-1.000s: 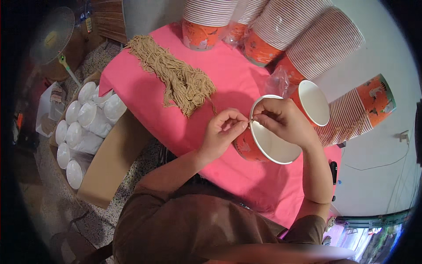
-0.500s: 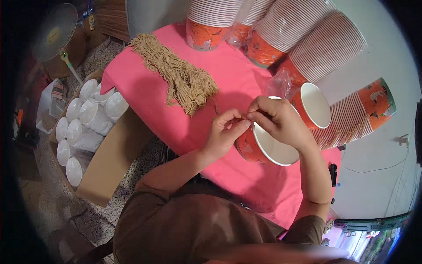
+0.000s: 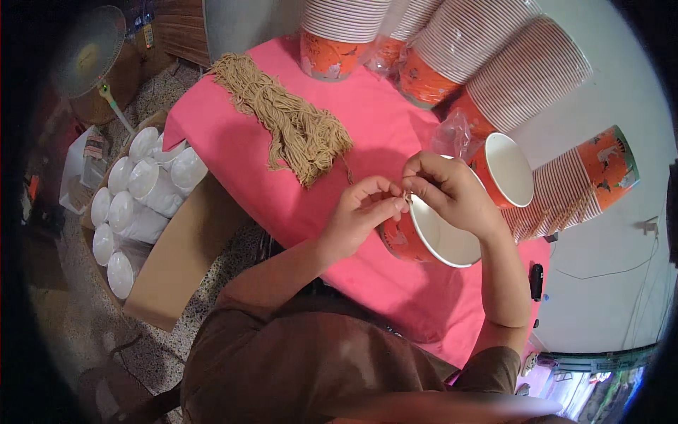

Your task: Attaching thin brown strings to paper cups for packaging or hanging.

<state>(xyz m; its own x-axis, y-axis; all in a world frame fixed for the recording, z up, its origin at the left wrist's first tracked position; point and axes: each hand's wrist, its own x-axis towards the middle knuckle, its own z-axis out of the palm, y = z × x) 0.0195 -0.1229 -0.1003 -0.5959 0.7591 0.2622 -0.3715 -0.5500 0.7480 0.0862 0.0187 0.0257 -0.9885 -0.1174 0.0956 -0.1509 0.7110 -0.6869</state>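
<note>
In front of me an orange paper bucket (image 3: 404, 240) with a white rim and white inside lies tilted on the pink-covered table. My left hand (image 3: 359, 215) is at its left rim, thumb and forefinger pinching a short piece of tan cord (image 3: 407, 198). Just above, my right hand (image 3: 455, 194) reaches across the bucket's opening with its fingertips closed at the same cord. How the cord runs through the fingers is mostly hidden. Behind my left hand, a thick bundle of tan cords (image 3: 293, 127) is spread over the cloth, with a loose strand hanging toward me.
Another orange bucket (image 3: 508, 169) stands beside the first. A nested bucket stack (image 3: 565, 187) with cords on it lies at right. More tall stacks (image 3: 459, 42) line the back. On the floor at left, a cardboard box (image 3: 180, 254) holds wrapped white cups (image 3: 145, 180); a fan (image 3: 88, 53) stands behind.
My right hand has shifted slightly up and away from the left fingertips, so the cord end between them shows more. The left fingers have opened out a little.
</note>
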